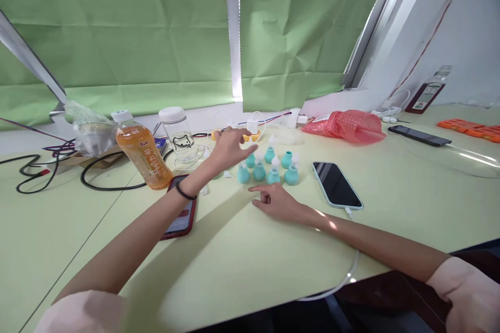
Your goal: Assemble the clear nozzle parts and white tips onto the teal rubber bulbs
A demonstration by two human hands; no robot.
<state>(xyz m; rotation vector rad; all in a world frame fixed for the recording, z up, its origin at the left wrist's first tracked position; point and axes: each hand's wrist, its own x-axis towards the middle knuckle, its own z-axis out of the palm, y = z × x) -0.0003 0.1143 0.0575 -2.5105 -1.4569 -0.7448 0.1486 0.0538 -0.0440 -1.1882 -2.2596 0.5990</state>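
Several small round turquoise bottles (259, 171) stand grouped on the table, most topped with pale pointed caps (275, 161). One turquoise bottle (286, 159) at the back shows its open neck. My left hand (231, 149) hovers at the group's back left corner, thumb and forefinger apart near a white cap (251, 142); I see nothing clearly gripped. In front of the bottles, my right hand (276, 203) rests low by the tabletop, forefinger and thumb stretched out and apart, other fingers curled, holding nothing visible. Small white pieces (227, 174) lie left of the bottles.
Left stand an orange drink bottle (144, 153) and a clear white-lidded bottle (180, 138), with a red-cased phone (183, 216) under my left forearm. To the right lie a charging phone (337, 185) and a red bubble-wrap bag (351, 126). Black cables (94, 186) loop at far left.
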